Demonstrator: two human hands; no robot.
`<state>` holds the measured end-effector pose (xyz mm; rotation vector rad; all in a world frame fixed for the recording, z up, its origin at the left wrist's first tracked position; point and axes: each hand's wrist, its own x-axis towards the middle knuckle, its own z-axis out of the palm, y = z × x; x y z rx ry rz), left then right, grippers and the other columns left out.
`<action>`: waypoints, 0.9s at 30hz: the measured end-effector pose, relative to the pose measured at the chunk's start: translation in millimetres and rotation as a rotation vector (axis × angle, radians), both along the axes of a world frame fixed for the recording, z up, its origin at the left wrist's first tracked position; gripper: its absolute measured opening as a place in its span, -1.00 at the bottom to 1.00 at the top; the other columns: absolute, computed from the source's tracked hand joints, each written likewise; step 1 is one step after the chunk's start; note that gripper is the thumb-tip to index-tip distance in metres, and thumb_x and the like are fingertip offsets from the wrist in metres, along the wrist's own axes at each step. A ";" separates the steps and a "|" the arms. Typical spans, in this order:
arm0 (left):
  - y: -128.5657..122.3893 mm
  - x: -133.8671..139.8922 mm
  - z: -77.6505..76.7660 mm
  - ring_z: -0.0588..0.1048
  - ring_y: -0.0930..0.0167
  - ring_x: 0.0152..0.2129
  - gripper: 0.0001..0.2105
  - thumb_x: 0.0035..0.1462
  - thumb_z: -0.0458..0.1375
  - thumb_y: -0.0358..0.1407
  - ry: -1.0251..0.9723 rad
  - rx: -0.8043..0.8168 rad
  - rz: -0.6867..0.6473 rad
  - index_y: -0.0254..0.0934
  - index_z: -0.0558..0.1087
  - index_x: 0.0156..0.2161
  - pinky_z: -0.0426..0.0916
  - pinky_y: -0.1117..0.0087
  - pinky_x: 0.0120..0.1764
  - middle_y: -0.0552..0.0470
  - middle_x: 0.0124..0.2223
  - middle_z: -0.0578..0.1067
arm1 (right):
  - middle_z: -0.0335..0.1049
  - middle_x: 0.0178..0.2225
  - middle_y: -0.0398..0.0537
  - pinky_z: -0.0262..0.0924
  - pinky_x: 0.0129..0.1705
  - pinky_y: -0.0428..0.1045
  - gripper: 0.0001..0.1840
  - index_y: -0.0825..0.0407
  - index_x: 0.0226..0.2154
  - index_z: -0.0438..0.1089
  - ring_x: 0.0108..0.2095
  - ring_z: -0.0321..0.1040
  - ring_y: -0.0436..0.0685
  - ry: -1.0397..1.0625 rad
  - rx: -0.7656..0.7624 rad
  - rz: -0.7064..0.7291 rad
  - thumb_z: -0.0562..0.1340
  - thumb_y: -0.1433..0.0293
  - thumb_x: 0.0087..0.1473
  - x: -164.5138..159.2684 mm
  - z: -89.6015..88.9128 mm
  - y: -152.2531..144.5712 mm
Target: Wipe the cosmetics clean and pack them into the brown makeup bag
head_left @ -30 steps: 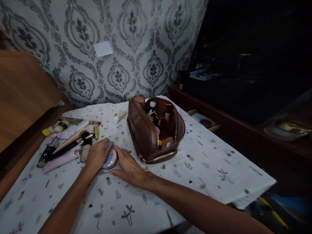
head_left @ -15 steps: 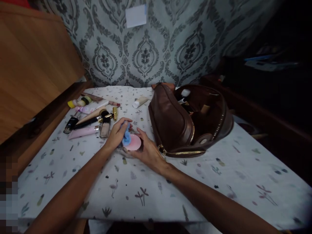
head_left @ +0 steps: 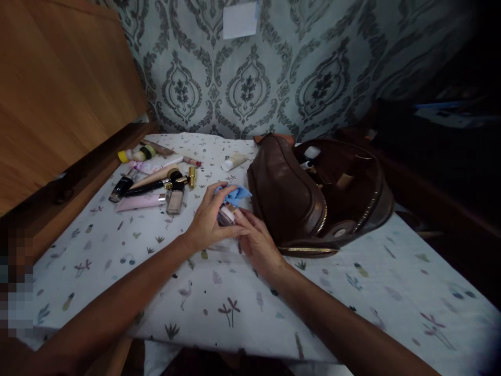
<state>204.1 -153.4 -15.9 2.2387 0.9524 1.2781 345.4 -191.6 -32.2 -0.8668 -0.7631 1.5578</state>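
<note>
Above the middle of the table, my left hand [head_left: 205, 219] is closed, its fingers pinching a crumpled blue cloth [head_left: 239, 194] against the far side of a small round compact [head_left: 226, 215]. The compact looks pinkish with a gold-coloured edge piece, and fingers cover much of it. My right hand [head_left: 259, 241] grips the compact from the right, fingertips meeting those of my left hand. Close to the right of my hands stands a brown makeup bag [head_left: 285, 193], unzipped, with a few items inside. A cream tube [head_left: 235, 162] lies beyond my hands.
Cosmetics lie grouped at the left: a pink tube [head_left: 141, 202], a foundation bottle [head_left: 175, 201], a black bottle [head_left: 121, 188], a gold tube [head_left: 192, 177] and several others. A patterned white cloth [head_left: 211, 313] covers the table. A wooden panel [head_left: 70, 68] borders the left side.
The compact has been turned, so its round pink face no longer shows and its edge does. My left hand has moved over it with the blue cloth. The view has shifted slightly.
</note>
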 end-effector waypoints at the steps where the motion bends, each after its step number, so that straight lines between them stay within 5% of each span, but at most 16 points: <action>1: 0.1 0.4 -0.4 0.27 0.09 0.18 -0.22 -0.02 0.28 0.18 0.014 -0.002 0.013 -0.19 0.28 0.22 0.22 0.05 0.21 -0.22 0.19 0.25 | 0.54 -0.25 -0.14 0.29 -0.08 -0.04 -0.53 -0.03 -0.21 0.52 -0.18 0.43 0.07 0.027 -0.011 0.004 0.47 0.07 -0.13 -0.3 0.9 0.4; 11: -1.3 0.7 3.7 0.42 0.19 0.03 -0.38 0.03 0.32 0.05 0.017 0.067 0.048 -0.18 0.38 0.14 0.36 0.14 0.10 -0.13 0.04 0.39 | 0.60 -0.24 -0.15 0.34 -0.08 -0.03 -0.66 -0.03 -0.29 0.58 -0.17 0.47 0.07 0.146 -0.056 0.160 0.48 0.16 -0.12 4.4 8.7 0.1; 20: -9.4 4.1 6.4 0.44 0.26 -0.04 -0.69 0.23 0.22 -0.17 0.114 0.477 0.066 -0.25 0.42 0.01 0.41 0.21 0.04 -0.15 -0.01 0.44 | 0.56 -0.33 -0.22 0.42 -0.20 -0.06 -0.76 -0.03 -0.33 0.52 -0.29 0.49 0.02 0.291 -0.067 0.226 0.48 0.27 -0.07 6.7 4.8 2.3; 27: -2.5 -6.2 5.0 0.40 0.15 0.01 -0.39 0.17 0.16 0.10 0.171 0.429 0.169 -0.29 0.28 0.16 0.37 0.09 0.06 -0.24 0.06 0.37 | 0.58 -0.29 -0.16 0.43 -0.17 -0.11 -0.76 0.03 -0.25 0.51 -0.32 0.47 -0.03 0.439 -0.145 0.240 0.45 0.32 0.01 6.5 11.1 1.2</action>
